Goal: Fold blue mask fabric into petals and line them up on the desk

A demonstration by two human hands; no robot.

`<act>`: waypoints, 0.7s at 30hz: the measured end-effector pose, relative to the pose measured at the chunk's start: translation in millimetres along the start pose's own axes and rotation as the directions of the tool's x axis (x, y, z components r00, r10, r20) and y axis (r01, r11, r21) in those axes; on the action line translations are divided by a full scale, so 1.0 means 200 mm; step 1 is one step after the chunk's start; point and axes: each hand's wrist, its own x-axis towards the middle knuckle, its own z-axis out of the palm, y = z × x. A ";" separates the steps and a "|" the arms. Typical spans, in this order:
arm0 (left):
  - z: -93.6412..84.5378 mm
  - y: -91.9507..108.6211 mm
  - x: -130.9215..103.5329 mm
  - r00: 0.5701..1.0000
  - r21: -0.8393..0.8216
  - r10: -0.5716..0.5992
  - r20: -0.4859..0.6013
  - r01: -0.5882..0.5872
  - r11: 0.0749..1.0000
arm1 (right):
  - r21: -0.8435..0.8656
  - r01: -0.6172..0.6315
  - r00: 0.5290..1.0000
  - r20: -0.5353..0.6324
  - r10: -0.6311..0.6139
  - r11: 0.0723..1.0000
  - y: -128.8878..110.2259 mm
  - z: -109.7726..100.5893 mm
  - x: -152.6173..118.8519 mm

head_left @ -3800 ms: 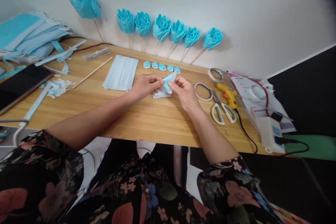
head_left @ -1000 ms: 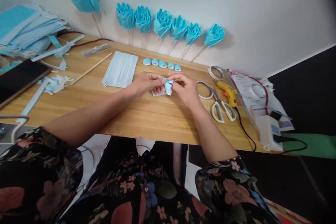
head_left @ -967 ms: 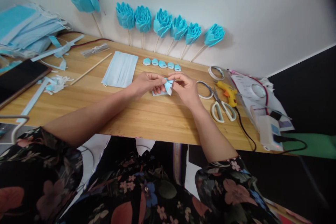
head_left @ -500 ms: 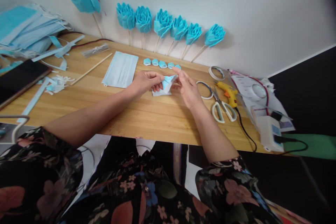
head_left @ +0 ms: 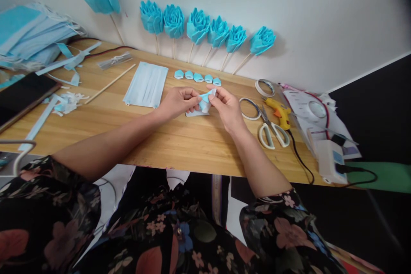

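A small folded piece of blue and white mask fabric (head_left: 205,102) is pinched between both hands. My left hand (head_left: 181,102) grips its left side with thumb and fingers. On its right edge, my right hand (head_left: 225,105) closes thumb and fingers. Beneath them lies a pale flat piece (head_left: 196,114) on the table, partly hidden by the hands. Just behind the hands sits a row of several small folded blue petals (head_left: 198,77). A whole face mask (head_left: 146,84) lies flat to the left of my left hand.
Several blue fabric flowers on sticks (head_left: 198,25) lean on the wall. Scissors (head_left: 272,132), a tape roll (head_left: 250,108) and a yellow glue gun (head_left: 278,113) lie right. A wooden stick (head_left: 111,83), phone (head_left: 27,98) and mask pile (head_left: 35,34) are left.
My right hand's fingers have come in from being spread and now pinch the fabric's right edge, folding it over. My left hand keeps its hold.
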 end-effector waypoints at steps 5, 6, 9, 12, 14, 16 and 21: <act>0.00 0.00 0.00 1.000 0.003 0.016 0.016 -0.016 1.000 | -0.010 0.055 0.998 -0.005 -0.055 0.998 -0.01 -0.01 0.00; -0.01 0.00 0.00 0.999 0.001 0.025 0.020 -0.025 1.000 | -0.009 0.067 0.998 -0.002 -0.067 0.998 -0.01 -0.01 0.00; -0.01 0.00 0.00 0.999 -0.016 0.034 0.031 -0.033 0.999 | -0.006 0.087 0.996 -0.005 -0.087 0.996 -0.02 -0.01 0.00; -0.01 0.01 -0.01 0.999 -0.034 0.020 0.036 -0.019 0.999 | 0.026 0.083 0.996 -0.046 -0.081 0.996 -0.03 -0.01 0.00; 0.00 0.01 -0.01 0.999 -0.045 0.021 0.031 -0.019 0.999 | 0.073 0.068 0.996 -0.069 -0.063 0.995 -0.03 -0.01 0.00; -0.01 0.01 -0.01 0.999 -0.052 0.033 0.007 -0.032 0.998 | 0.121 0.030 0.999 -0.044 -0.025 0.992 -0.03 -0.01 0.00; -0.01 0.03 -0.01 0.995 -0.037 0.055 -0.087 -0.058 0.998 | 0.110 -0.080 0.986 0.153 0.063 0.991 -0.05 0.00 -0.01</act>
